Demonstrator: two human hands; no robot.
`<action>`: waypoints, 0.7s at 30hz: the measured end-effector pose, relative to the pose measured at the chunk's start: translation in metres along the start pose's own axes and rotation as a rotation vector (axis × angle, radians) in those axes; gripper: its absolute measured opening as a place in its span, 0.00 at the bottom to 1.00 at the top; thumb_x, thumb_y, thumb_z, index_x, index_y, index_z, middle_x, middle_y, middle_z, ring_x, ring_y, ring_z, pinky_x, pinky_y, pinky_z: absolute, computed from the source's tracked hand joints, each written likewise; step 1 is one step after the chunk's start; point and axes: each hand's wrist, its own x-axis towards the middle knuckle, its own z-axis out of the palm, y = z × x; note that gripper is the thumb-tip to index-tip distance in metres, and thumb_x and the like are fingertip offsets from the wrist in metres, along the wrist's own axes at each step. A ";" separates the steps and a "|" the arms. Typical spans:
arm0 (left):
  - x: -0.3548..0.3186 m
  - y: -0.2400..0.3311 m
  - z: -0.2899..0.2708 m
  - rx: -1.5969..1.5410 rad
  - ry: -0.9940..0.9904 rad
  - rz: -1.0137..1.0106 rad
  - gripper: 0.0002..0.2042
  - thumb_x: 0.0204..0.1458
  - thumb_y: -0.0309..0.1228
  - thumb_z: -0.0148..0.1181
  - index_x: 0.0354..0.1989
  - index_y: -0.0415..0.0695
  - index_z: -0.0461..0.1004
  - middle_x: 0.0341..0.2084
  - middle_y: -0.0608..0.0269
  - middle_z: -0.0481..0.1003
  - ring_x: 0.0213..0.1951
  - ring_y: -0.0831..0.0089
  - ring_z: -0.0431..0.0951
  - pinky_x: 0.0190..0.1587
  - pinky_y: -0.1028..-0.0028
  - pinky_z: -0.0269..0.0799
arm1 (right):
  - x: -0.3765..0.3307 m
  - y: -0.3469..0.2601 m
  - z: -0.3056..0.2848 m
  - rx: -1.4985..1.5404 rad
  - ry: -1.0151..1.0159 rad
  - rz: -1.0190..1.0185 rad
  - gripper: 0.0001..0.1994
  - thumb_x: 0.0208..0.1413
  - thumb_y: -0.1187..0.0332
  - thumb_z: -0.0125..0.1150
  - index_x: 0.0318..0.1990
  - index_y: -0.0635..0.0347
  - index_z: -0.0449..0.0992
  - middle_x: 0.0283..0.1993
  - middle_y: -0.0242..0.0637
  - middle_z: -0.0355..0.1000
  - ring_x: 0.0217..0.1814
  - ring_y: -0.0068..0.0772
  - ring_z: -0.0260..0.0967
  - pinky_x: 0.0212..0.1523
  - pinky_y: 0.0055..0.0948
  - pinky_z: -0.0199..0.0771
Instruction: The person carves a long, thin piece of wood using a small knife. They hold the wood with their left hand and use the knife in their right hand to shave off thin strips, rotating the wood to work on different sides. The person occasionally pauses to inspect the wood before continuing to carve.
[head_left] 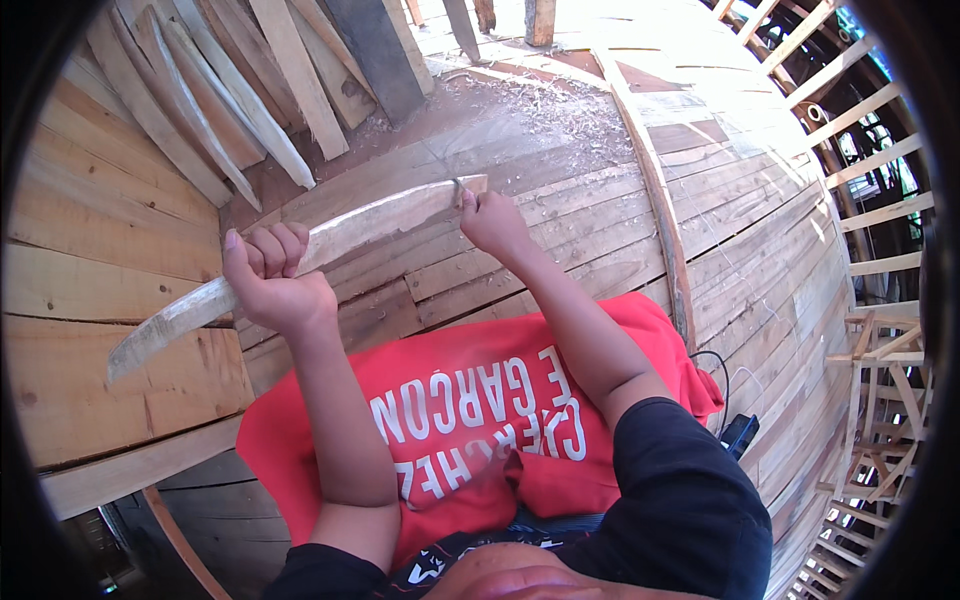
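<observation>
A long, curved wooden plank (375,218) slants across in front of me, its left end lower and nearer. My left hand (277,275) is closed round its left part, fingers curled over the top. My right hand (492,222) is closed at the far right end of the plank, thumb and fingers pressed together. A thin dark line shows beside the right thumb; whether it is a small tool or a mark on the wood I cannot tell. Below both forearms, a red cloth (450,360) with white lettering covers my lap.
Several curved timbers (215,100) lean at the upper left beside a plank wall (120,230). Wood shavings (570,115) litter the plank floor (560,215). A long raised batten (650,180) runs along it on the right. A dark device (740,435) with a cable lies near my right side.
</observation>
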 end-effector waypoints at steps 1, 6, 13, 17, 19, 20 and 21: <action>0.001 0.001 -0.005 -0.005 0.000 0.006 0.22 0.60 0.34 0.45 0.17 0.52 0.41 0.12 0.71 0.41 0.19 0.75 0.41 0.27 0.70 0.50 | -0.004 -0.014 -0.003 0.003 -0.016 -0.012 0.26 0.65 0.54 0.46 0.27 0.69 0.77 0.29 0.61 0.74 0.37 0.65 0.74 0.41 0.56 0.73; -0.006 0.001 0.001 -0.015 -0.065 -0.016 0.22 0.60 0.34 0.45 0.17 0.52 0.41 0.12 0.71 0.41 0.19 0.75 0.40 0.27 0.70 0.50 | 0.001 0.009 -0.010 -0.001 0.001 -0.084 0.26 0.66 0.53 0.45 0.27 0.70 0.77 0.28 0.61 0.74 0.35 0.65 0.74 0.41 0.57 0.73; -0.002 -0.001 -0.005 -0.019 -0.056 0.024 0.23 0.61 0.34 0.44 0.17 0.52 0.41 0.12 0.72 0.41 0.18 0.76 0.39 0.26 0.71 0.48 | -0.019 -0.036 -0.014 0.073 -0.036 -0.256 0.26 0.66 0.54 0.43 0.30 0.68 0.79 0.31 0.61 0.75 0.38 0.64 0.75 0.41 0.56 0.74; -0.005 0.002 0.004 -0.020 -0.056 -0.006 0.22 0.61 0.34 0.45 0.17 0.52 0.41 0.12 0.72 0.41 0.19 0.76 0.40 0.27 0.71 0.49 | 0.014 0.023 -0.003 -0.039 0.017 0.059 0.26 0.66 0.54 0.43 0.29 0.68 0.78 0.30 0.60 0.75 0.39 0.64 0.74 0.43 0.56 0.72; -0.001 0.002 -0.002 -0.019 -0.059 0.004 0.22 0.61 0.34 0.45 0.17 0.53 0.41 0.12 0.72 0.41 0.18 0.76 0.40 0.27 0.71 0.48 | -0.003 -0.016 -0.006 0.033 0.007 -0.129 0.27 0.66 0.54 0.43 0.28 0.70 0.77 0.28 0.61 0.74 0.37 0.66 0.74 0.41 0.55 0.72; -0.005 0.003 -0.006 -0.011 -0.057 -0.004 0.22 0.61 0.34 0.45 0.17 0.53 0.41 0.11 0.72 0.41 0.18 0.76 0.40 0.27 0.71 0.48 | -0.016 -0.031 -0.013 0.069 -0.007 -0.211 0.27 0.67 0.54 0.43 0.27 0.71 0.77 0.27 0.62 0.73 0.36 0.66 0.73 0.40 0.55 0.73; -0.004 0.002 -0.006 -0.005 -0.050 0.016 0.22 0.61 0.34 0.44 0.17 0.52 0.41 0.11 0.72 0.41 0.18 0.76 0.39 0.25 0.71 0.47 | -0.018 -0.038 -0.018 0.109 -0.116 -0.246 0.29 0.66 0.52 0.41 0.30 0.72 0.78 0.29 0.62 0.75 0.38 0.66 0.74 0.43 0.55 0.74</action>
